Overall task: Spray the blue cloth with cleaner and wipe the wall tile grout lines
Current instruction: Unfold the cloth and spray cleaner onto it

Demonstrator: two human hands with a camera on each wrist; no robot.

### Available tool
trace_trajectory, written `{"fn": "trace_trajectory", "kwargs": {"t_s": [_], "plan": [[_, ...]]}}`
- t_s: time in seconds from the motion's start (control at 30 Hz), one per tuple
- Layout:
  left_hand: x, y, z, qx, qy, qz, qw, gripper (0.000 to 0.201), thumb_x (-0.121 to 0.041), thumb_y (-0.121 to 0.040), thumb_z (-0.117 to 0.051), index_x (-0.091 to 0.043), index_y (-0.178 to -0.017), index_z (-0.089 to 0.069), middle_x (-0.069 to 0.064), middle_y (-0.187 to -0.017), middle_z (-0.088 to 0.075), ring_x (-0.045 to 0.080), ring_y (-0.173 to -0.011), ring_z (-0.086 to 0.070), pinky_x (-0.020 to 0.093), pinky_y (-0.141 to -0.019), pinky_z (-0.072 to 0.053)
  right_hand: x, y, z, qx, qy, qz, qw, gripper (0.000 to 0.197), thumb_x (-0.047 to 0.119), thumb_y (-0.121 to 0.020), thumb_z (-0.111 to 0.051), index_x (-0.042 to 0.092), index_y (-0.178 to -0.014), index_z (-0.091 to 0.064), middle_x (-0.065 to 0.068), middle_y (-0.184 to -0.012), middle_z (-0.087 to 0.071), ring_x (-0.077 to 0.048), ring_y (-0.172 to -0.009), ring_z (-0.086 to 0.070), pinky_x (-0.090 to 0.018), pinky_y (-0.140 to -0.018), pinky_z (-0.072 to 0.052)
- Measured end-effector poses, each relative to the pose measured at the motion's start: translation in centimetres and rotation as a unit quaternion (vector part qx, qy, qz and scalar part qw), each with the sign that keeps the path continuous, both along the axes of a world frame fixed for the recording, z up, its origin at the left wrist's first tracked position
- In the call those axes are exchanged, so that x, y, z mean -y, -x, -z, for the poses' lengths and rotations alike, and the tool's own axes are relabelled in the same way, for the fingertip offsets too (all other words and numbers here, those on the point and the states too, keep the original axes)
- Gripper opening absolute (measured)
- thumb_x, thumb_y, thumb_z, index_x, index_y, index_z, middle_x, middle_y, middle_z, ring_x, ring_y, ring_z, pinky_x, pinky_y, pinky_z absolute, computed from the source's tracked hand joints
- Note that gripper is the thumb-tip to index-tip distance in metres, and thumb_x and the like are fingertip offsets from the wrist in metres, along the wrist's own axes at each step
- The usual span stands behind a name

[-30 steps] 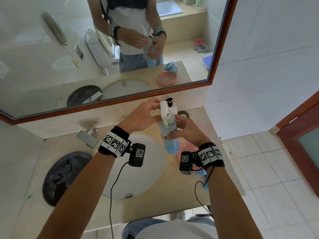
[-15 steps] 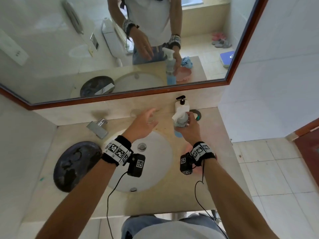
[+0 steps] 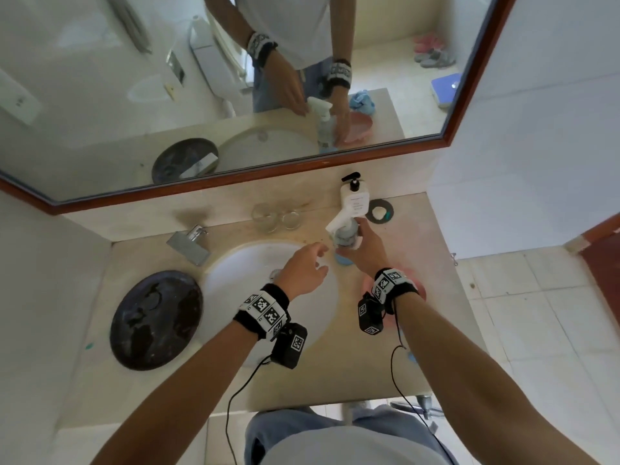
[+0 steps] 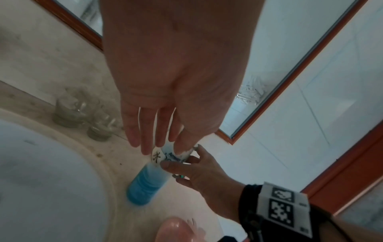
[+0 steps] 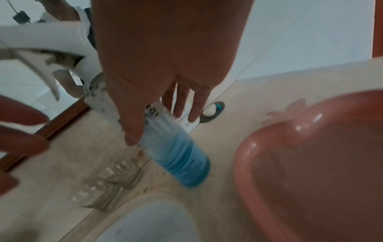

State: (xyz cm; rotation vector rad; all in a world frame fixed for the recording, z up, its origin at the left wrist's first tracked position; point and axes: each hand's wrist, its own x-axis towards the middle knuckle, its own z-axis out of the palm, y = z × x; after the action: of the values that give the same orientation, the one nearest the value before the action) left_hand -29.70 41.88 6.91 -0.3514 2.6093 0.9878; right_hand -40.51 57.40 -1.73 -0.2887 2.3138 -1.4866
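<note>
A clear spray bottle [image 3: 345, 234] with blue cleaner and a white trigger head stands on the beige counter [image 3: 335, 364], between the sink and the pink basin. My right hand [image 3: 355, 243] grips its upper body, thumb on one side and fingers round the back; the right wrist view shows the same grip [image 5: 159, 117] on the bottle [image 5: 178, 157]. My left hand [image 3: 308, 266] hovers open just left of the bottle [image 4: 145, 185], its fingers [image 4: 145, 140] straight. The blue cloth [image 3: 411, 357] peeks out under my right forearm, mostly hidden. White wall tiles [image 3: 536, 129] rise on the right.
A white pump bottle [image 3: 355, 199], two glasses [image 3: 275, 218] and a soap dish [image 3: 379, 211] line the counter's back. A faucet [image 3: 189, 241] and white sink [image 3: 235, 280] lie left of the bottle, a dark round dish [image 3: 156, 318] farther left. The pink basin [image 3: 417, 290] sits under my right wrist.
The bottle, held up in both hands a second ago, has come down onto the counter in my right hand. My left hand has let go and opened beside it.
</note>
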Motion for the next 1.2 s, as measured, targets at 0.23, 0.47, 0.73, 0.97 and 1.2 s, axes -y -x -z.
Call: {"fn": "trace_trajectory", "kwargs": {"t_s": [0.23, 0.47, 0.73, 0.97, 1.2], "plan": [[-4.9, 1.2, 2.9, 0.044, 0.015, 0.053, 0.998, 0.047, -0.016, -0.097, -0.062, -0.011, -0.142, -0.051, 0.008, -0.138, -0.058, 0.027, -0.119, -0.059, 0.039, -0.103, -0.048, -12.7, -2.1, 2.7, -0.001, -0.249, 0.032, 0.968, 0.056, 0.037, -0.084, -0.083, 0.028, -0.132, -0.054, -0.006, -0.125, -0.06, -0.027, -0.118, -0.058, -0.044, -0.1, -0.051], [-9.4, 0.3, 5.3, 0.064, -0.001, 0.114, 0.991, 0.053, -0.009, -0.095, -0.057, -0.016, -0.146, -0.049, 0.008, -0.139, -0.06, 0.028, -0.119, -0.06, 0.042, -0.099, -0.051, -19.7, -8.7, 3.8, 0.007, -0.335, -0.124, 0.934, 0.062, 0.058, -0.08, -0.08, 0.037, -0.134, -0.06, 0.006, -0.125, -0.055, -0.017, -0.118, -0.051, -0.039, -0.097, -0.049], [-9.7, -0.7, 5.6, 0.065, 0.016, 0.135, 0.989, 0.057, -0.008, -0.095, -0.055, -0.015, -0.151, -0.045, 0.01, -0.143, -0.056, 0.029, -0.123, -0.058, 0.044, -0.101, -0.051, -19.0, -12.0, 4.8, -0.071, -0.414, -0.174, 0.891, 0.047, 0.031, -0.088, -0.076, 0.031, -0.131, -0.058, 0.0, -0.13, -0.052, -0.025, -0.114, -0.049, -0.037, -0.083, -0.052], [-9.3, -0.8, 5.5, 0.058, 0.028, 0.103, 0.993, 0.053, -0.013, -0.096, -0.062, -0.012, -0.147, -0.045, 0.011, -0.139, -0.057, 0.029, -0.118, -0.062, 0.044, -0.101, -0.052, -20.0, -10.5, 2.8, 0.001, -0.338, -0.126, 0.933, 0.084, 0.007, -0.081, -0.077, 0.036, -0.151, -0.042, 0.004, -0.115, -0.055, -0.022, -0.106, -0.058, -0.031, -0.081, -0.048], [-9.8, -1.0, 5.8, 0.064, 0.03, 0.11, 0.991, 0.051, -0.016, -0.098, -0.06, -0.011, -0.147, -0.046, 0.013, -0.141, -0.057, 0.029, -0.123, -0.059, 0.044, -0.103, -0.05, -20.5, -8.1, -0.6, 0.06, -0.341, -0.097, 0.933, 0.06, -0.003, -0.075, -0.08, 0.029, -0.115, -0.048, -0.001, -0.109, -0.061, -0.017, -0.082, -0.064, -0.027, -0.06, -0.054]]}}
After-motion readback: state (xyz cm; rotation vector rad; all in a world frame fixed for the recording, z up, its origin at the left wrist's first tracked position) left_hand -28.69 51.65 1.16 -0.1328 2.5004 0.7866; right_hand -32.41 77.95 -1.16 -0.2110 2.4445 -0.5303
